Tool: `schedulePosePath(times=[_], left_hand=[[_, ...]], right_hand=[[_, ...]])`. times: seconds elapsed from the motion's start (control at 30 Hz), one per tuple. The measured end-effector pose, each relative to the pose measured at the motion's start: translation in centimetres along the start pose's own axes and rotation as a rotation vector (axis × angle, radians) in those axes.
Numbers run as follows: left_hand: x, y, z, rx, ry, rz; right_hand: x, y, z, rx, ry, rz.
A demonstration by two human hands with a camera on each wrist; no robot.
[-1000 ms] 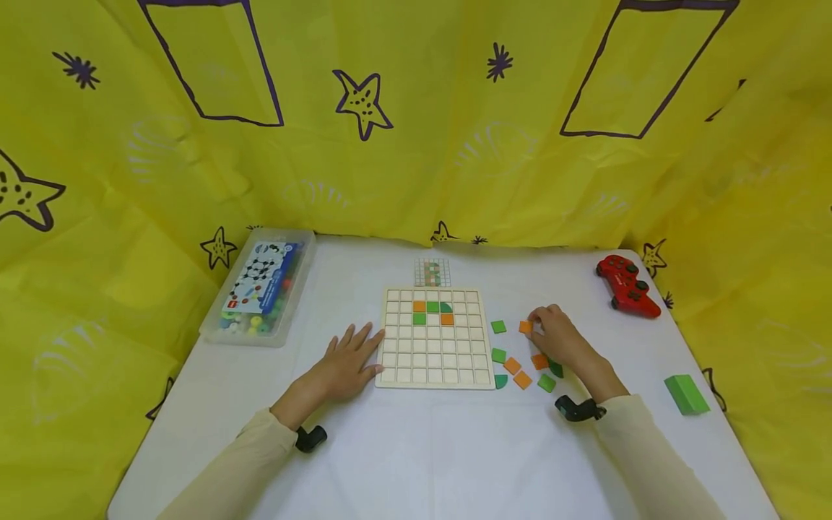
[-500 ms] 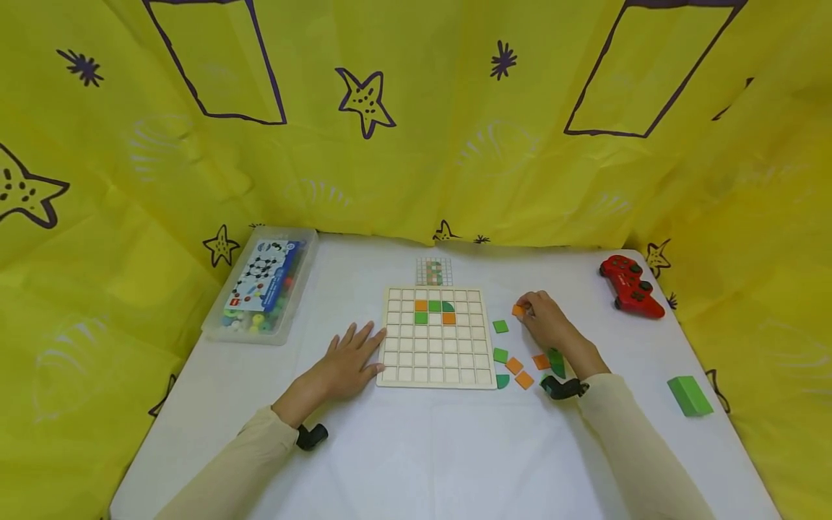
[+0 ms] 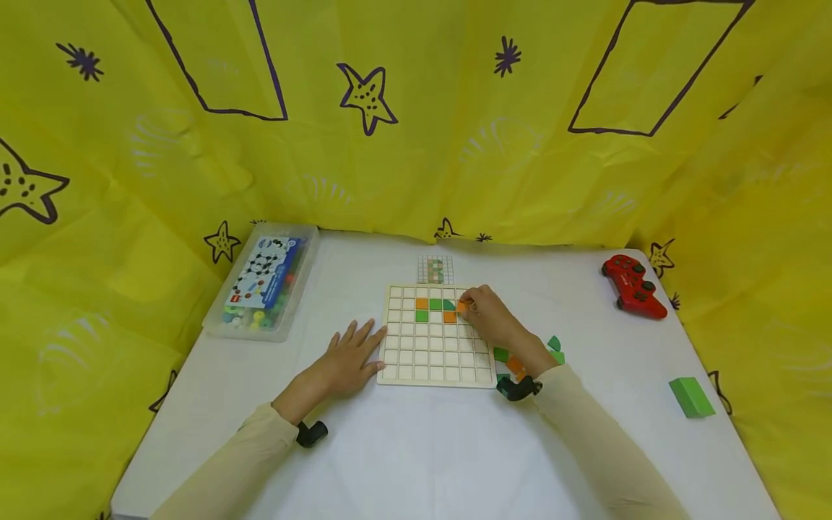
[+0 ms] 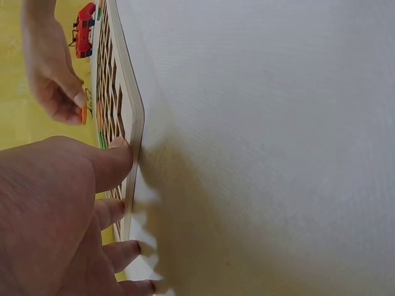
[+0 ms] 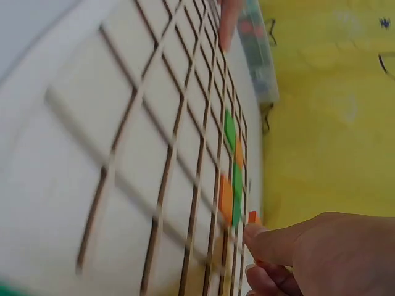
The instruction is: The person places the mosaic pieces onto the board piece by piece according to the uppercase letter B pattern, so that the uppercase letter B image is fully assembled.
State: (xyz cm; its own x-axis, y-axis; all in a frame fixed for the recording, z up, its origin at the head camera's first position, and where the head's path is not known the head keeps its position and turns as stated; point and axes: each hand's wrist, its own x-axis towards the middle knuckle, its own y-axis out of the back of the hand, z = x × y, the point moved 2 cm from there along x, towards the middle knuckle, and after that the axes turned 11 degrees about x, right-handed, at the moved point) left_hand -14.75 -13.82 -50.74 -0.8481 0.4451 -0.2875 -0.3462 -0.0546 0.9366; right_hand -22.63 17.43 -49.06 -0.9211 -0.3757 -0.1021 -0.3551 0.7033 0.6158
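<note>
A pale wooden grid board [image 3: 416, 359] lies on the white table. Set in its upper cells are orange and green square tiles, among them a green one [image 3: 422, 316], plus a dark green quarter-round tile [image 3: 449, 305]. My right hand [image 3: 490, 318] pinches an orange square tile [image 5: 252, 216] between thumb and fingers, above the board's upper right cells. In the left wrist view that tile shows raised over the grid. Fingers spread, my left hand [image 3: 347, 365] rests on the table, with thumb and a fingertip touching the board's left edge.
Loose green and orange tiles [image 3: 516, 366] lie right of the board, partly hidden by my right forearm. A printed pattern card [image 3: 421, 269] sits behind the board. A clear plastic box [image 3: 279, 328] stands left; a red game controller [image 3: 633, 287] and green block [image 3: 692, 397] lie right.
My right hand has lifted the orange tile from the table at right and carried it left over the board. The left hand has stayed at the board's edge.
</note>
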Motion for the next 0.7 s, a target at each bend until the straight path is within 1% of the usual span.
schedulePosePath(times=[0.13, 0.27, 0.37, 0.5, 0.7], left_hand=[[0.0, 0.2, 0.1, -0.009, 0.002, -0.002], [0.2, 0.3, 0.0, -0.006, 0.001, 0.005], [0.3, 0.4, 0.0, 0.003, -0.010, 0.014], [0.2, 0.5, 0.1, -0.002, -0.015, 0.006], [0.0, 0.4, 0.3, -0.013, 0.004, 0.008]], right_hand=[[0.7, -2.2, -2.0, -0.010, 0.077, -0.031], [1.3, -4.0, -3.0, -0.029, 0.116, -0.054], [1.2, -5.0, -3.2, -0.051, 0.138, -0.079], [0.9, -5.8, -3.1, -0.092, 0.189, -0.089], [0.7, -6.4, -3.2, -0.109, 0.220, -0.088]])
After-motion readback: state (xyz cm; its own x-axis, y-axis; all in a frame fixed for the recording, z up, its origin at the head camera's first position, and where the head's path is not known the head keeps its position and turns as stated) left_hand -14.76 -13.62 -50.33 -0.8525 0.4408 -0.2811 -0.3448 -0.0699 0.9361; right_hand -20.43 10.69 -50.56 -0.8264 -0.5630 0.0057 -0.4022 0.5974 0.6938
